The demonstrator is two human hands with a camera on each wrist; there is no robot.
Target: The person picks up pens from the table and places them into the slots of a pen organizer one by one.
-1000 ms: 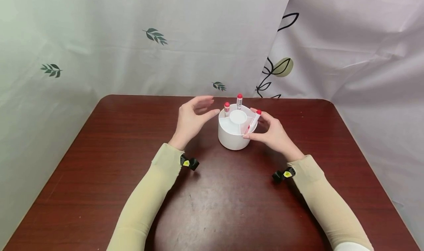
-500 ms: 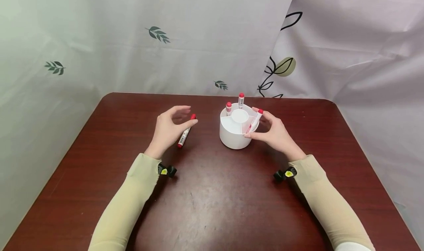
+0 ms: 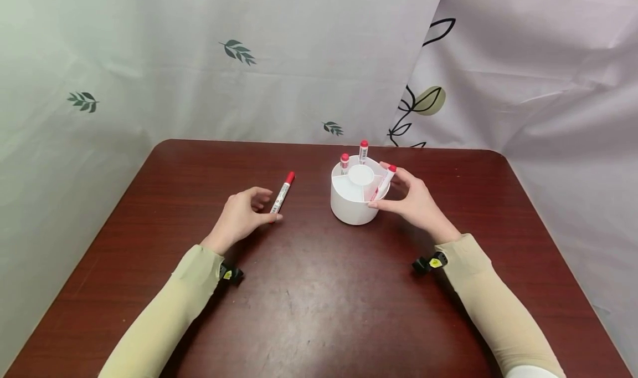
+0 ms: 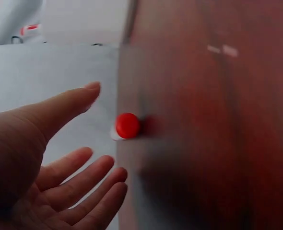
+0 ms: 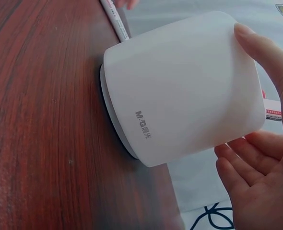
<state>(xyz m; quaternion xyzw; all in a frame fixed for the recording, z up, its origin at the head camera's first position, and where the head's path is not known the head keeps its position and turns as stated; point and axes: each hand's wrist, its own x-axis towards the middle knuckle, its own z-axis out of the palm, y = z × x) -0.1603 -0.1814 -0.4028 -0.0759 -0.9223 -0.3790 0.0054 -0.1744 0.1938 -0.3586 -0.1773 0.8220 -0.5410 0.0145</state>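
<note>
On the table lies a white marker (image 3: 283, 194) with red ends. My left hand (image 3: 239, 214) is at its near end, thumb and fingers spread apart around it without visibly gripping. In the left wrist view, the marker's red end (image 4: 127, 125) shows beyond the parted fingers. A round white pen holder (image 3: 351, 207) with compartments stands to the right. My right hand (image 3: 412, 202) holds its right side, thumb at the front rim and fingers behind. Two red-capped markers stand at its back, one of them a marker (image 3: 363, 153); another marker (image 3: 386, 179) leans at the right.
The brown wooden table (image 3: 319, 289) reaches back to a pale curtain (image 3: 299, 62) with leaf prints. Small black wrist cameras hang at both cuffs, near the tabletop.
My left hand has moved from beside the pen holder leftward and toward me, down to the marker on the table. The right hand stays at the holder.
</note>
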